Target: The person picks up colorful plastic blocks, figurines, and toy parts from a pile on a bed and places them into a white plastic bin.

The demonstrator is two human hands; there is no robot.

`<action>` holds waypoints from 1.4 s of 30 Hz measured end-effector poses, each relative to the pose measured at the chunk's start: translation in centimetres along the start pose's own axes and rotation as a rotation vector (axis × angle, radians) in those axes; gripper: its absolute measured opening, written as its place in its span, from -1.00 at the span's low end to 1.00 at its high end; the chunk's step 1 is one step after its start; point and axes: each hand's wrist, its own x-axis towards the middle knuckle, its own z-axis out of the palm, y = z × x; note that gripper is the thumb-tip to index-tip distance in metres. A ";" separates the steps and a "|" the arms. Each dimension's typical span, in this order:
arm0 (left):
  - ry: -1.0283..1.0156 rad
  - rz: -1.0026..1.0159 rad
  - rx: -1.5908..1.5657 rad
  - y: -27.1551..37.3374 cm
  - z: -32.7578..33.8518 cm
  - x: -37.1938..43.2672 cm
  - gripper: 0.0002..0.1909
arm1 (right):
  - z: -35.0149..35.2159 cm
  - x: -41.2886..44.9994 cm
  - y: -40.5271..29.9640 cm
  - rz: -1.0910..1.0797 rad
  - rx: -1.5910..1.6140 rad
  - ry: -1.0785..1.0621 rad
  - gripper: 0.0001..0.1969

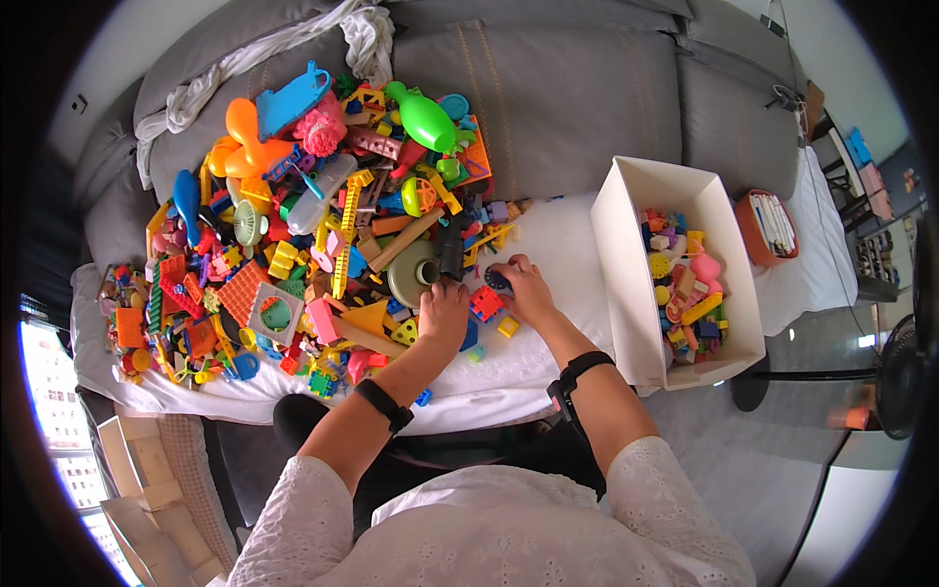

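My right hand (pixel 528 290) grips a small dark toothed disc (pixel 497 278) between thumb and fingers, just over the white cover. At the right edge of a big toy pile (pixel 293 257), my left hand (pixel 444 315) reaches in with fingers curled down. Its fingertips are hidden from me, so what they hold does not show. Beside them lie an olive-green round plastic piece with a short neck (pixel 411 275) and a black cylinder (pixel 450 246). Between my hands are a red square block (pixel 486 303), a yellow block (pixel 508 326) and a blue block (pixel 470 334).
A tall white open box (pixel 612 293) with mixed toys in its bottom stands to the right. Beyond it is a reddish-brown container of white sticks (pixel 770 253). The grey sofa back (pixel 557 110) rises behind the pile. A black fan (pixel 899 374) stands at far right.
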 end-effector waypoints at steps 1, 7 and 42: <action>-0.016 -0.039 0.051 0.0 0.3 0.1 -0.35 | 0.0 0.1 -0.2 0.013 -0.009 -0.070 -0.50; -0.027 0.024 0.019 0.8 0.5 -0.6 -0.71 | 1.0 -2.3 0.6 0.021 0.078 -0.030 -0.54; -0.403 0.019 -2.134 19.8 -16.2 5.7 -0.32 | -24.4 -10.8 5.4 0.471 0.445 0.573 -0.37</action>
